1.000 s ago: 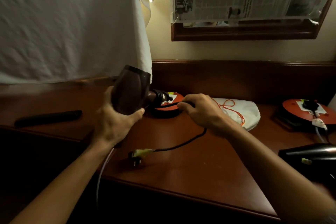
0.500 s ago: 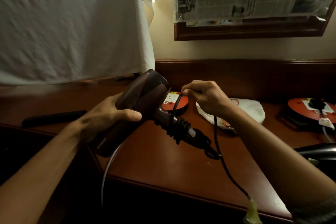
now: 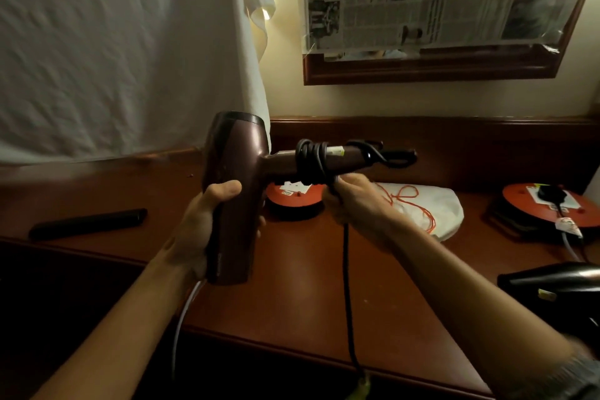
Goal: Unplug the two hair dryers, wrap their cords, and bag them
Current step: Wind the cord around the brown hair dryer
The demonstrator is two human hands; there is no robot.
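Observation:
My left hand (image 3: 207, 230) grips the barrel of a maroon hair dryer (image 3: 235, 185), held above the desk with its handle pointing right. Several turns of its black cord (image 3: 311, 159) lie wound around the handle. My right hand (image 3: 355, 201) pinches the cord just below those coils, and the rest hangs down past the desk's front edge to a plug with a yellowish tag (image 3: 362, 388). A second, black hair dryer (image 3: 558, 282) lies at the right edge. Behind my right hand rests a white drawstring bag (image 3: 435, 208) with an orange string.
Two orange cable reels sit on the wooden desk (image 3: 308, 286): one (image 3: 293, 196) behind the dryer, one (image 3: 548, 204) at right with a plug in it. A black bar-shaped object (image 3: 87, 222) lies at left. A white cloth (image 3: 113, 42) hangs behind, beside a newspaper-covered mirror (image 3: 438, 10).
The dryer has turned so its handle lies level and pointing right. More turns of cord are on the handle. My right hand has dropped from above the handle to below it.

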